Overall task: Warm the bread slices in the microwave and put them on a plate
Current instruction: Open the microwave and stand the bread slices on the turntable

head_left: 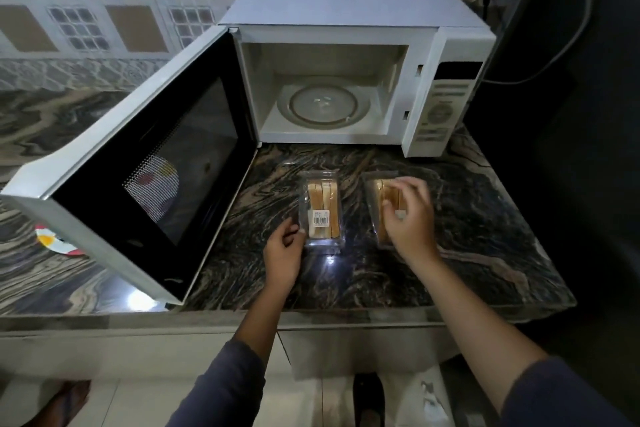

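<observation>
In front of the open microwave (346, 10), our left hand (284, 248) pinches a corner of the labelled bread pack (323, 208). Our right hand (410, 218) grips the second bread pack (376, 198) there with curled fingers (407, 184).

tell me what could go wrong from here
1. The bread is still inside clear plastic, in the left pack and the right pack. If it is microwaved wrapped, the plastic could warp or melt.
2. The open door juts across the counter and the plate lies behind it. The left hand may knock the door when reaching for it.
3. The right hand grips the right pack from above, which could squash the slices.
</observation>
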### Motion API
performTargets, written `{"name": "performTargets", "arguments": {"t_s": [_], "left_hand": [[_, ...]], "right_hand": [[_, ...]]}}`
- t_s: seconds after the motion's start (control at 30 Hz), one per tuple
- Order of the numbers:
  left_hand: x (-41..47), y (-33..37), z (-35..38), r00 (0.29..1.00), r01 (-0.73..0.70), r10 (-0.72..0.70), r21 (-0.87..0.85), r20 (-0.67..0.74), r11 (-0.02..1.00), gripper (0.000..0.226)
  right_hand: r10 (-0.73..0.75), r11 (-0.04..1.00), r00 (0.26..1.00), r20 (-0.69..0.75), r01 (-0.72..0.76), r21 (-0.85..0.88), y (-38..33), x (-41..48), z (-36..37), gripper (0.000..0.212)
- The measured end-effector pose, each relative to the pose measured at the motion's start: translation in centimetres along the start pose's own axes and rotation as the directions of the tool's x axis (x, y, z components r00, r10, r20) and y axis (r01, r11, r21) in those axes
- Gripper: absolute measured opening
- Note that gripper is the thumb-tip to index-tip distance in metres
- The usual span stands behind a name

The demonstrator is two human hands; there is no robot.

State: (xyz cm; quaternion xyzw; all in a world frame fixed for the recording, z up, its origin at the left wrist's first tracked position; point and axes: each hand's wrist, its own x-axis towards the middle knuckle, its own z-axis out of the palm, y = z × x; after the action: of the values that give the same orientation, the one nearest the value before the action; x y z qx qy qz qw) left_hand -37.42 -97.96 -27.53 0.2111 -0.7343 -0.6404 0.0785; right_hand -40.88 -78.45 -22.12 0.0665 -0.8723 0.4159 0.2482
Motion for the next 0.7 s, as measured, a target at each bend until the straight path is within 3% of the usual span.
{"name": "performTargets", "arguments": {"t_s": [0.1,0.17,0.23,0.3,0.43,0.6,0.7], "left_hand": [[-0.7,-0.5,-0.3,1.000,0.011,-0.011,-0.021,-0.006,1.000,0.041],[-0.9,-0.9,-0.5,1.000,0.006,-0.006,-0.035,-0.011,0.999,0.039],[-1.2,-0.9,-0.9,1.000,-0.003,0.004,-0.040,0.011,0.999,0.035],[-1.5,-0.9,-1.2,0.998,-0.030,0.032,-0.043,0.054,0.999,0.033],[-2.1,-0.8,-1.5,0.989,-0.064,0.063,0.003,0.131,0.998,0.042],[-2.3,-0.3,-1.0,0.993,-0.057,0.055,0.014,0.100,0.998,0.042],[-2.3,0.1,-0.6,0.997,0.022,-0.018,-0.058,0.077,0.998,0.044]], "right_hand": [[-0.123,0.992,0.937,0.326,0.112,0.052,-1.4,-0.9,2.0,0.021],[-0.096,0.995,0.787,0.610,0.085,0.047,-1.4,-1.8,3.3,0.023],[-0.093,0.992,0.679,0.728,0.128,0.007,-0.9,-2.7,4.3,0.025],[-0.105,0.989,0.688,0.719,0.147,0.003,-0.7,-3.0,4.8,0.023],[-0.011,0.999,0.717,0.697,0.038,-0.024,-1.3,-2.3,5.4,0.013],[0.101,0.993,0.710,0.697,-0.028,-0.116,-2.3,-1.9,5.8,0.011],[0.174,0.981,0.713,0.679,-0.068,-0.180,-2.7,-1.7,6.3,0.018]]}}
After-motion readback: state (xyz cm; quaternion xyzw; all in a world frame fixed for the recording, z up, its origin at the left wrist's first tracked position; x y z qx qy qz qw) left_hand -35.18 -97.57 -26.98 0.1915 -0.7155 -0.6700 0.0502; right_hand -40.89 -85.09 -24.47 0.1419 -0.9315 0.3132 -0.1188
